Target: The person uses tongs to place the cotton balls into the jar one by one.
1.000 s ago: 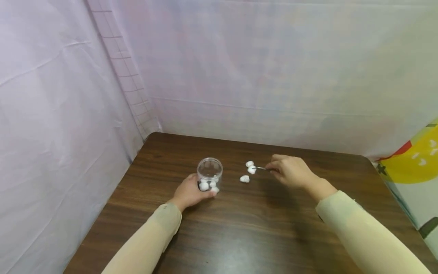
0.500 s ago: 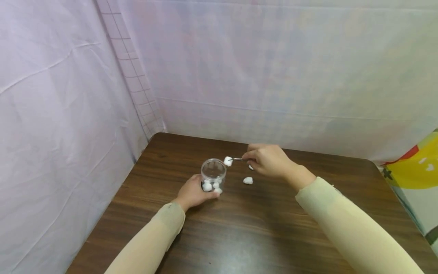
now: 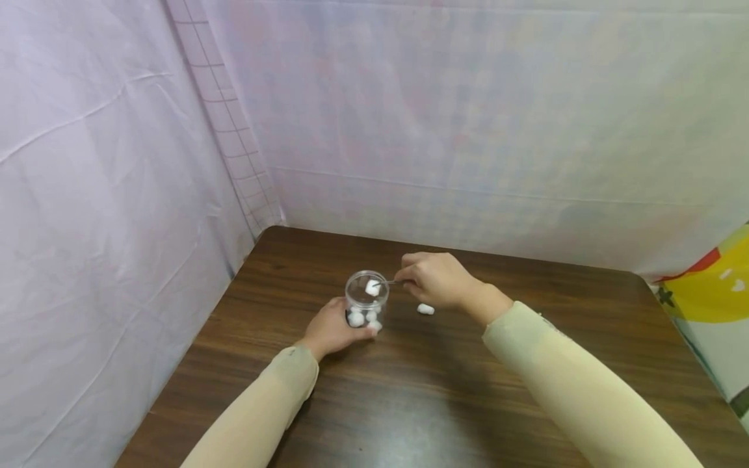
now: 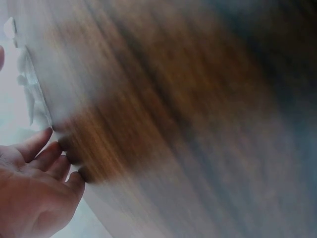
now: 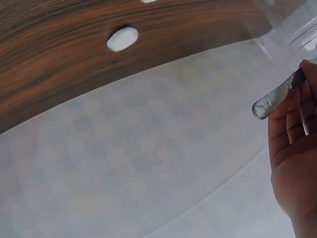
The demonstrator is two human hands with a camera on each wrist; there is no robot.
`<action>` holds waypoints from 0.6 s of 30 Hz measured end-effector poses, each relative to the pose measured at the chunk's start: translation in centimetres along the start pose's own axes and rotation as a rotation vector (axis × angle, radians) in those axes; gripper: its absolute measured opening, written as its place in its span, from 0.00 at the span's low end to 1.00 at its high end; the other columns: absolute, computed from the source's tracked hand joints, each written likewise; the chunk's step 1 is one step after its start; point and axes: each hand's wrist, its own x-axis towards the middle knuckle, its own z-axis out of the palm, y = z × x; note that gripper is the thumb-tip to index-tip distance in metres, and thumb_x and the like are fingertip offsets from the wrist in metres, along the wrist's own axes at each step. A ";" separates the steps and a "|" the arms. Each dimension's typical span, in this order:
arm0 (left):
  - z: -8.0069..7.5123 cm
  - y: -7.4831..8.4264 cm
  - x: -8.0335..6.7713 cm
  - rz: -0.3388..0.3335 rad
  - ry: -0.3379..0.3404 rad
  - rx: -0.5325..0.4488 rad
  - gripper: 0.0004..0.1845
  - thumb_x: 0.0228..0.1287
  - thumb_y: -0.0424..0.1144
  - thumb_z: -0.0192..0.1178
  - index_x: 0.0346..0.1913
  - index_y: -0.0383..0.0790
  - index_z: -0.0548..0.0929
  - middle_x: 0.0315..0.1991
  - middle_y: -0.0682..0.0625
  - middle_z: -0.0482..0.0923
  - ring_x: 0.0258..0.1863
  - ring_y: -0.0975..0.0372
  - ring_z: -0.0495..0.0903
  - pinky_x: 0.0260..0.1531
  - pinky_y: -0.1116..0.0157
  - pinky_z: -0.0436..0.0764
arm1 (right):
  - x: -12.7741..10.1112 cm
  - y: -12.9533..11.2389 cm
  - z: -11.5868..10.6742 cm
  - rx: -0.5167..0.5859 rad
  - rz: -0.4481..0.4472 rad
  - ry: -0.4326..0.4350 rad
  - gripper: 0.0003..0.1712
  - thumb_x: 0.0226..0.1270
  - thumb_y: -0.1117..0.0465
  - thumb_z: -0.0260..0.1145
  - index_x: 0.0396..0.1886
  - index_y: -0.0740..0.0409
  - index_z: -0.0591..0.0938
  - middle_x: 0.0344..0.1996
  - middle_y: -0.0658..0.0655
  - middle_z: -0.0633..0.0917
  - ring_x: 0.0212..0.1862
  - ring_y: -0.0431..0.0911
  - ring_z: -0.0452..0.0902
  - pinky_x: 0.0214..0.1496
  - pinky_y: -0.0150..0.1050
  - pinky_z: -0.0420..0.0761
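A clear plastic jar [image 3: 366, 300] stands on the brown wooden table [image 3: 445, 390] with several white cotton balls at its bottom. My left hand [image 3: 330, 330] holds the jar low on its near left side. My right hand [image 3: 435, 281] grips metal tweezers [image 3: 391, 282] whose tips pinch a white cotton ball [image 3: 372, 287] at the jar's open mouth. In the right wrist view the tweezers' rear end [image 5: 273, 98] sticks out of the fingers [image 5: 292, 148]. One loose cotton ball [image 3: 425, 309] lies on the table just right of the jar, also seen as a cotton ball [image 5: 122, 38] in the right wrist view.
Pale cloth walls [image 3: 445, 123] close the table on the left and back. A colourful sheet [image 3: 710, 286] hangs at the far right. The left wrist view is blurred; it shows table wood [image 4: 188, 124] and my left hand's fingers [image 4: 44, 158].
My right hand lifted a cotton ball off the table with the tweezers and carried it left to the jar's mouth. The left hand has stayed on the jar.
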 end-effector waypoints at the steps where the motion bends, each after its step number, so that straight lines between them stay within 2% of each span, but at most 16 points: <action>1: -0.1 0.1 0.0 0.002 -0.003 0.002 0.47 0.46 0.66 0.74 0.65 0.40 0.75 0.60 0.43 0.76 0.58 0.51 0.76 0.57 0.51 0.74 | 0.0 0.0 0.0 0.003 -0.003 0.000 0.10 0.59 0.64 0.70 0.40 0.51 0.90 0.31 0.44 0.77 0.27 0.37 0.72 0.24 0.36 0.75; 18: -0.2 0.2 -0.2 0.000 -0.008 0.007 0.48 0.47 0.65 0.74 0.67 0.40 0.74 0.61 0.43 0.75 0.59 0.51 0.75 0.58 0.52 0.73 | -0.3 0.2 0.1 0.009 -0.020 -0.014 0.09 0.61 0.64 0.70 0.40 0.52 0.90 0.32 0.46 0.78 0.27 0.37 0.72 0.26 0.36 0.76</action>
